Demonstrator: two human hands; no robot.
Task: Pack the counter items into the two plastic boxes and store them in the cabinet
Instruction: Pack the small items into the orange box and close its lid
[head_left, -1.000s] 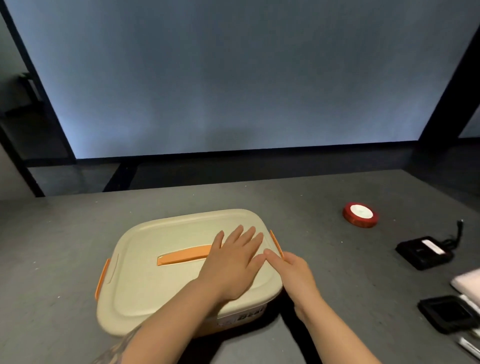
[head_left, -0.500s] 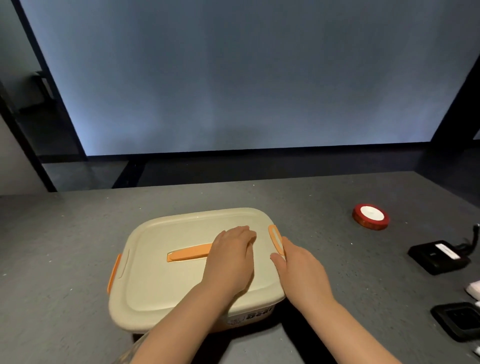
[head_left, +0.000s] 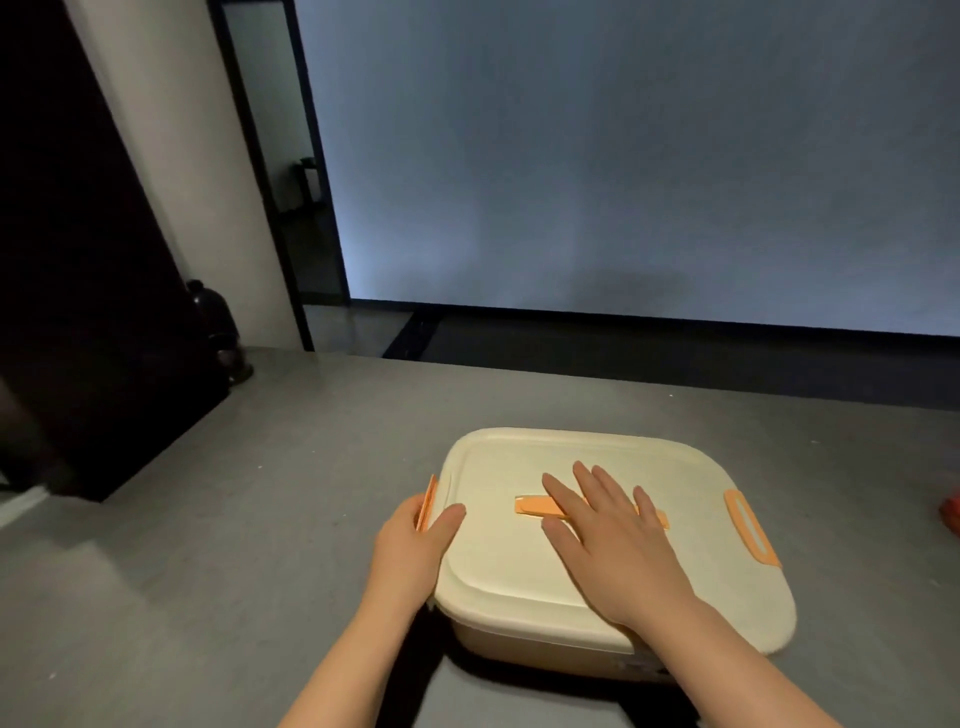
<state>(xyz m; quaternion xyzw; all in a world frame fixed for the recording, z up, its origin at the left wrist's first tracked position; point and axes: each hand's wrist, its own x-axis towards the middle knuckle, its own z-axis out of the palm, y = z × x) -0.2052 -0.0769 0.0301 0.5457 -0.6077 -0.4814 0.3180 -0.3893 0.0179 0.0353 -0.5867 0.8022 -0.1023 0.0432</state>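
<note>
The right hand (head_left: 613, 540) lies flat on the cream plastic lid (head_left: 597, 519) of the cream rectangular plastic box (head_left: 545, 647), fingers straight and spread, the palm bearing down near the middle and covering part of the flat orange carry handle (head_left: 535, 505) set into the lid. The left hand (head_left: 415, 540) is at the box's left end: its thumb rests on the lid's edge while the fingers curl round the orange side latch (head_left: 429, 500) there, pinching it. The matching orange latch on the right end (head_left: 750, 527) appears to lie down against the lid, touched by nothing.

The box stands on the grey counter (head_left: 208, 519), near its front edge. A red object (head_left: 951, 512) shows at the picture's right border, too cut off to name. A dark cabinet front (head_left: 78, 260) rises at the left, with a small dark object (head_left: 218, 332) at its foot.

The step in hand looks like latching the lid shut. The next move likely calls for steady downward pressure from the right hand while the left snaps its latch home. Whether the right-end latch is locked cannot be told.
</note>
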